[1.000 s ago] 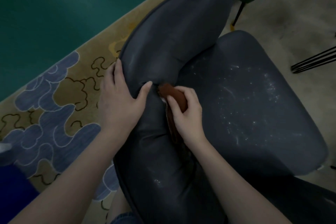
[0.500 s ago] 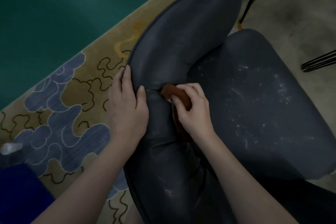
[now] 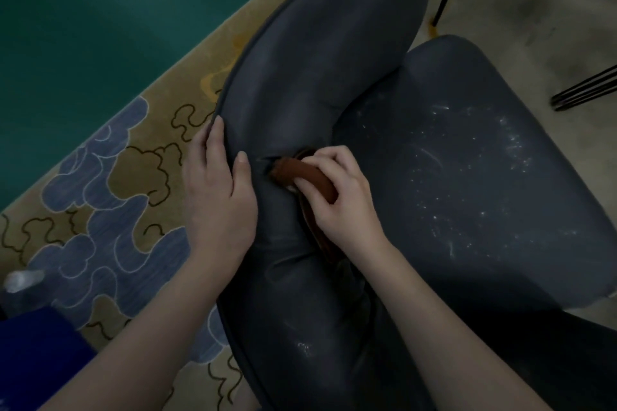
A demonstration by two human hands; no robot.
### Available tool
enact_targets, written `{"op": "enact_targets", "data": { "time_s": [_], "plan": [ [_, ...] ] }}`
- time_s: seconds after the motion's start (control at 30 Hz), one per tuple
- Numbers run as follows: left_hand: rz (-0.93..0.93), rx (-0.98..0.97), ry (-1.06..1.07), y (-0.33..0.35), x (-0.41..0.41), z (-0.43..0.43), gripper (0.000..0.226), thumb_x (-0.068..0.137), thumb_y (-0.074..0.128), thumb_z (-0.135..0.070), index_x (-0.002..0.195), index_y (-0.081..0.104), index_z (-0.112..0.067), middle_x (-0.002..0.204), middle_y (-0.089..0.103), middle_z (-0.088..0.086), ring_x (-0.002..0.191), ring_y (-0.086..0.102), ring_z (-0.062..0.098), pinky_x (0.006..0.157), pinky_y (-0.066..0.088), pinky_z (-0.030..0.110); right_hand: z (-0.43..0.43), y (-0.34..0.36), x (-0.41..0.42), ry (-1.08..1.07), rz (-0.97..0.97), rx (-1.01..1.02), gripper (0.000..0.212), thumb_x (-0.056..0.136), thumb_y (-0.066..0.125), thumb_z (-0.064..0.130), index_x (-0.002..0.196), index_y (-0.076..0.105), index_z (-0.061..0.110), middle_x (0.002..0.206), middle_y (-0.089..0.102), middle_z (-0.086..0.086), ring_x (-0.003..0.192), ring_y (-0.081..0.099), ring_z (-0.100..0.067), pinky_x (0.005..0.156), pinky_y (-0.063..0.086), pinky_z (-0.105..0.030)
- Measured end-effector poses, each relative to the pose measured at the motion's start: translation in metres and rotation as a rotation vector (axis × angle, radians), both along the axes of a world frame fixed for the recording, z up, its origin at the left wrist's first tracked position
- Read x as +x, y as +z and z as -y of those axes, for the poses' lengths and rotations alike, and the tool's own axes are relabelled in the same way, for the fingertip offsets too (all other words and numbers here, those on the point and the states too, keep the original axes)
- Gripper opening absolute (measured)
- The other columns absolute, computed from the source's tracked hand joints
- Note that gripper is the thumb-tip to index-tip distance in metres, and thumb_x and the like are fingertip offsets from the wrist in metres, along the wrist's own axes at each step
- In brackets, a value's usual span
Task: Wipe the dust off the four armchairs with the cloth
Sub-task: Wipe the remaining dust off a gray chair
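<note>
Head view, looking down over the back of the armchair [image 3: 310, 70]: my left hand [image 3: 217, 200] sits on the back's outer rim, fingers lapped over the edge and thumb pressed on the inner face. That way I clasp the padding and steady it against the push from the other side. My right hand [image 3: 345, 202] has its fingers curled round the cloth [image 3: 309, 175], which is bunched into a brown roll. The roll's free end pokes into the crease where the back meets the seat [image 3: 467, 183], close to my left thumb, and a tail of it runs down along that crease under my wrist. I hold it rolled, I think, because a narrow wad gets into the fold where a flat cloth would not. White specks of dust [image 3: 507, 143] lie across the seat's middle and toward its far edge, and a small patch shows on the back's near end, so I judge this chair far from finished. Next I'd expect to open the cloth out for the seat. The rug [image 3: 133, 183] lies under the chair's left side.
</note>
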State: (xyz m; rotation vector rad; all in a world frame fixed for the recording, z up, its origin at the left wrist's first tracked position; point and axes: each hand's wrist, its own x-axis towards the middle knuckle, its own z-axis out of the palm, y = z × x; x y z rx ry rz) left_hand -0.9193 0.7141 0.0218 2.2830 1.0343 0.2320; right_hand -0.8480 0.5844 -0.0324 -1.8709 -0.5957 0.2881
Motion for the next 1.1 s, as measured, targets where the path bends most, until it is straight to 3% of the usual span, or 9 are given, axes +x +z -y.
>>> {"op": "enact_targets", "data": {
  "time_s": [0.13,0.27,0.4,0.5,0.63,0.7,0.87,1.1],
  "plan": [
    [-0.016,0.021,0.002,0.0,0.001,0.001,0.064,0.095,0.03,-0.04,0.154,0.028,-0.016,0.157,0.03,0.002,0.142,0.029,0.02,0.118,0.026,0.041,0.01,-0.025,0.002,-0.123,-0.12,0.023,0.017,0.092,0.064,0.014,0.106,0.069,0.008,0.106,0.058,-0.004,0.097,0.056,-0.001,0.089,0.039,-0.009],
    [-0.072,0.076,-0.011,0.002,0.001,0.004,0.064,0.1,0.04,-0.046,0.156,0.024,-0.017,0.158,0.027,0.003,0.144,0.026,0.019,0.117,0.028,0.044,0.018,-0.069,-0.002,-0.221,-0.391,0.001,0.013,0.098,0.059,0.015,0.106,0.061,0.025,0.107,0.059,-0.002,0.097,0.055,0.006,0.089,0.039,-0.014],
    [-0.12,0.111,-0.007,0.004,0.003,0.007,0.074,0.094,0.048,-0.049,0.156,0.021,-0.02,0.16,0.022,0.001,0.146,0.02,0.017,0.114,0.026,0.04,0.013,-0.116,0.003,-0.253,-0.575,-0.055,0.009,0.099,0.057,0.025,0.107,0.061,0.021,0.11,0.063,-0.011,0.103,0.061,-0.019,0.094,0.047,-0.034],
    [-0.113,0.127,-0.003,0.002,0.004,0.006,0.074,0.093,0.049,-0.049,0.156,0.023,-0.019,0.159,0.024,0.001,0.145,0.022,0.018,0.113,0.027,0.038,0.007,-0.144,0.009,-0.233,-0.648,-0.1,0.017,0.099,0.056,0.031,0.108,0.059,0.017,0.113,0.062,-0.013,0.106,0.06,-0.025,0.096,0.048,-0.04],
    [-0.106,0.144,-0.005,-0.002,0.003,0.007,0.074,0.093,0.047,-0.05,0.156,0.023,-0.02,0.158,0.025,-0.001,0.143,0.026,0.017,0.108,0.031,0.036,0.009,-0.173,0.009,-0.17,-0.683,-0.223,0.037,0.1,0.055,0.032,0.129,0.055,0.008,0.123,0.057,-0.006,0.115,0.054,-0.021,0.102,0.043,-0.037],
    [-0.09,0.16,-0.009,-0.004,0.002,0.007,0.073,0.094,0.046,-0.052,0.156,0.024,-0.019,0.157,0.027,-0.001,0.143,0.026,0.016,0.107,0.027,0.03,0.013,-0.189,0.005,-0.121,-0.666,-0.315,0.047,0.1,0.054,0.032,0.137,0.05,0.004,0.13,0.056,-0.012,0.122,0.053,-0.027,0.105,0.042,-0.038],
    [-0.078,0.189,-0.012,-0.008,0.001,0.006,0.074,0.094,0.045,-0.055,0.155,0.027,-0.017,0.156,0.03,0.0,0.143,0.028,0.016,0.106,0.024,0.027,0.032,-0.213,-0.004,0.123,-0.604,-0.512,0.04,0.103,0.05,0.023,0.138,0.048,0.004,0.133,0.052,-0.02,0.123,0.051,-0.036,0.094,0.037,-0.027],
    [-0.099,0.19,-0.014,-0.006,0.002,0.007,0.077,0.089,0.041,-0.056,0.155,0.026,-0.018,0.157,0.029,0.0,0.142,0.029,0.016,0.104,0.025,0.027,0.036,-0.2,-0.011,0.121,-0.788,-0.428,0.045,0.104,0.048,0.021,0.145,0.041,0.007,0.144,0.05,-0.01,0.133,0.046,-0.025,0.104,0.035,-0.025]
  ]
}}
